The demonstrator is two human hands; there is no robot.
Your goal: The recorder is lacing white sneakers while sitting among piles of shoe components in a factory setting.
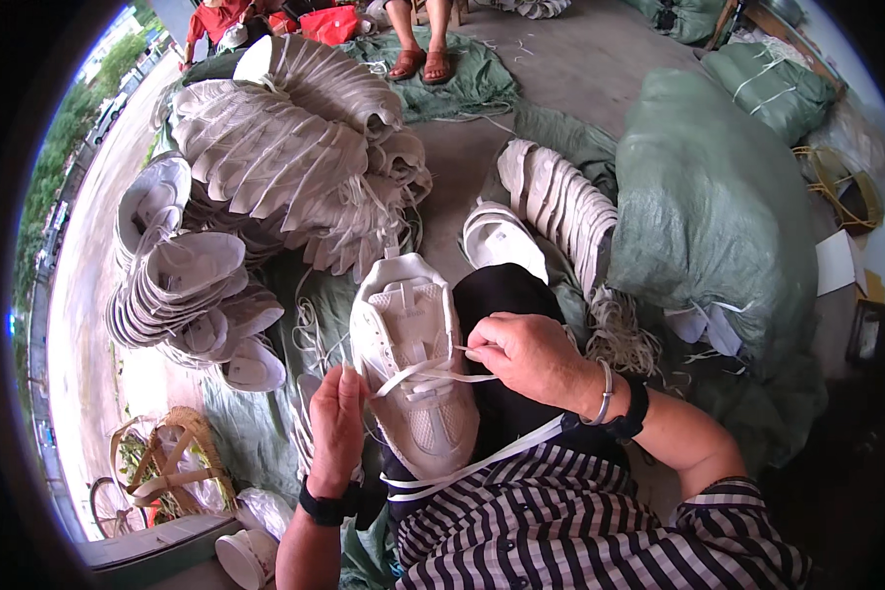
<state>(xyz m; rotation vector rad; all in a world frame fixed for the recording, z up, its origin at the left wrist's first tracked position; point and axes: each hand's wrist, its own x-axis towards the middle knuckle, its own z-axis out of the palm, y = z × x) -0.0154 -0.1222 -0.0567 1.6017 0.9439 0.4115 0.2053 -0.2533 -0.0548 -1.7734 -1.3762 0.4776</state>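
A white shoe upper [438, 426] with mesh panels lies on my lap, its toe pointing toward me. White shoelace [425, 372] crosses over its lower eyelets. My right hand [536, 362] pinches the lace between thumb and forefinger at the upper's right edge. My left hand [338, 423] is at the left edge, thumb and fingers pressed together on the lace; its other fingers are partly hidden. More loose white laces [497, 453] run across my lap below the toe, up to the right wristband.
Stacked white shoe uppers [265, 147] are heaped at the left, with another row [560, 202] ahead right. A bundle of laces [621, 334] lies beside a big green sack [713, 216]. A basket [182, 457] stands at lower left. Another person's sandalled feet [421, 66] rest on green sheeting.
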